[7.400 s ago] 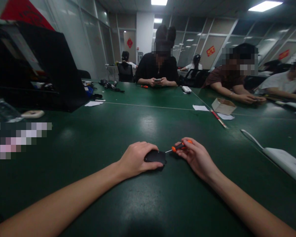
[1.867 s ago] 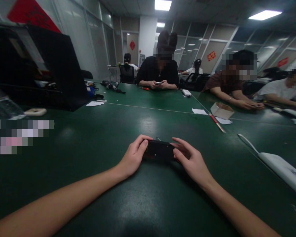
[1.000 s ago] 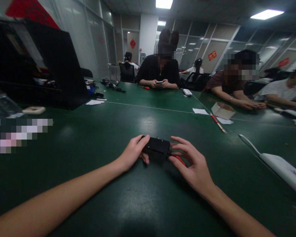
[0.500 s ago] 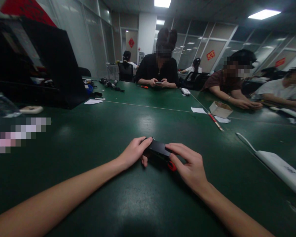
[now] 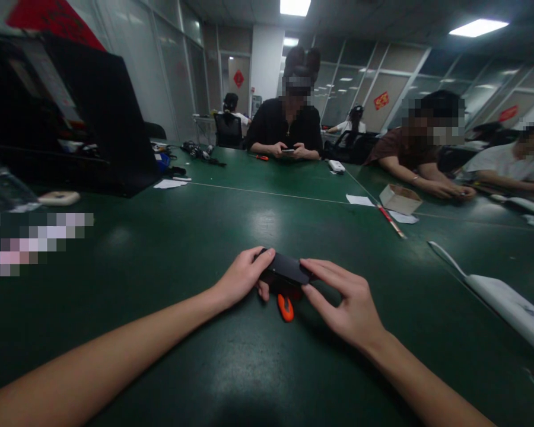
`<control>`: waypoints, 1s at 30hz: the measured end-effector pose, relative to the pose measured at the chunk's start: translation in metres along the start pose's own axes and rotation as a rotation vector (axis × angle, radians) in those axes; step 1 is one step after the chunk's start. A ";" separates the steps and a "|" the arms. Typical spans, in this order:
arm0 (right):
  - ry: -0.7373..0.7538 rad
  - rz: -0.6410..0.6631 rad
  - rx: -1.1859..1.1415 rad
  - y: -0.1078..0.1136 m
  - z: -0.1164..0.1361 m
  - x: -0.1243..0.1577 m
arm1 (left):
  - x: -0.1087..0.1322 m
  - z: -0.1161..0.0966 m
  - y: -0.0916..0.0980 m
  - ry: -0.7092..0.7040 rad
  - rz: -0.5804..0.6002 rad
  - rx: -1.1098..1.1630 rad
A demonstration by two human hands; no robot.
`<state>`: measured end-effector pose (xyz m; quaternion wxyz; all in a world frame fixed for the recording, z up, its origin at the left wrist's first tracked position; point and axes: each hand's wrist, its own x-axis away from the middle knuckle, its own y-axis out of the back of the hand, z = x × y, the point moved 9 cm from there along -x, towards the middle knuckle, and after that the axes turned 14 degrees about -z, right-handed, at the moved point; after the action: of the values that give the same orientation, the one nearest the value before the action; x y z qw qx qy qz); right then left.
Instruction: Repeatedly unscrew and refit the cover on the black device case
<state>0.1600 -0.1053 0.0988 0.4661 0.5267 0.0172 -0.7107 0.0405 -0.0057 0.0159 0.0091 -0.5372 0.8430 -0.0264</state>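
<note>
No text can be read; the red diamond sign [image 5: 238, 79] bears marks too small

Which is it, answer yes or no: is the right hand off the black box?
No, the right hand touches one end of the black box, the left hand the other.

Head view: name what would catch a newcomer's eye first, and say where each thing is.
Probably the bright orange end of a handle, at lower centre, just below the black device held between the left hand and the right hand. Next, likely, the large black case at upper left, with a red banner showing above it.
</note>
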 end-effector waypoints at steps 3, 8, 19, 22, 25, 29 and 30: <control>0.016 0.008 0.001 0.001 0.001 0.000 | 0.000 0.000 0.000 0.003 -0.004 0.006; -0.005 0.016 0.003 0.000 -0.001 0.000 | 0.000 0.001 0.000 0.008 -0.014 0.003; -0.265 0.050 -0.044 -0.005 -0.019 0.007 | 0.001 -0.003 0.002 -0.041 -0.007 0.013; -0.346 0.075 -0.088 -0.009 -0.027 0.009 | 0.003 -0.006 0.002 -0.064 0.004 0.043; -0.433 0.070 -0.172 -0.013 -0.035 0.011 | 0.003 -0.007 0.003 -0.066 -0.002 0.082; -0.672 0.073 -0.290 -0.021 -0.056 0.019 | 0.004 -0.011 0.007 -0.115 -0.038 0.047; -0.733 0.112 -0.311 -0.026 -0.060 0.023 | 0.004 -0.012 0.007 -0.128 -0.048 0.029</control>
<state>0.1862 -0.0743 0.0427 0.5536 0.1616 -0.0715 -0.8138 0.0315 -0.0060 0.0271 0.0701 -0.5575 0.8272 -0.0046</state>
